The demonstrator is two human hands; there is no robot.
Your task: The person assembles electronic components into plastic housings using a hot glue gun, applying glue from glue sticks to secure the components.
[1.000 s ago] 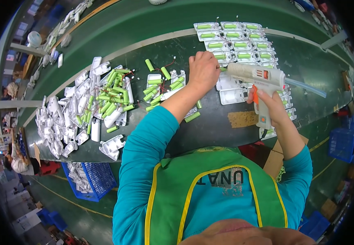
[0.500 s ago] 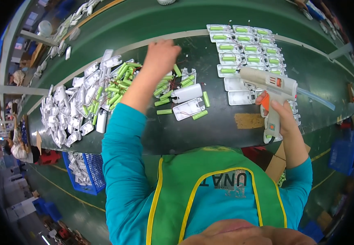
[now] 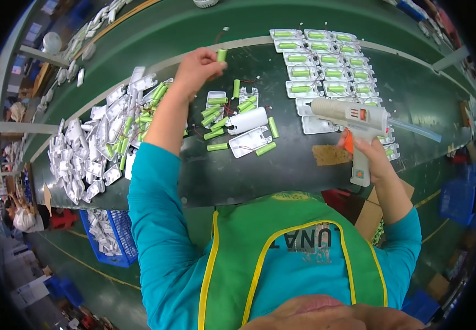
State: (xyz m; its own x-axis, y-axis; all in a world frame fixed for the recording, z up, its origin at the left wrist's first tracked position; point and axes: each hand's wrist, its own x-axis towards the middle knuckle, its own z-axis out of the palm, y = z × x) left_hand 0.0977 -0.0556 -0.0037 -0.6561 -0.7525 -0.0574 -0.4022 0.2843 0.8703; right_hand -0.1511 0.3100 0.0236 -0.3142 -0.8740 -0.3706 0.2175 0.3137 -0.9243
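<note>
Between the thumb and fingers of my left hand (image 3: 198,69) is a green battery cell (image 3: 222,55), its thin wires and small white plug sticking up. My right hand (image 3: 374,155) grips a white hot glue gun (image 3: 361,124) with an orange trigger; a clear glue stick (image 3: 414,130) comes out of its back end, and the nozzle points left. Beneath the gun, white plastic shells stand in rows (image 3: 334,73), most with a green cell laid inside. Empty shells (image 3: 317,125) lie at the near end of those rows, partly behind the gun.
A heap of white shells (image 3: 87,148) and loose green cells (image 3: 122,140) covers the table's left. Several cells lie around a white cover (image 3: 247,120) mid-table. A brown patch (image 3: 328,155) lies near the front edge. Below stands a blue crate (image 3: 120,234) of white parts.
My left hand has moved slightly left and now shows a green cell raised in its fingers. The glue gun in my right hand has shifted slightly left.
</note>
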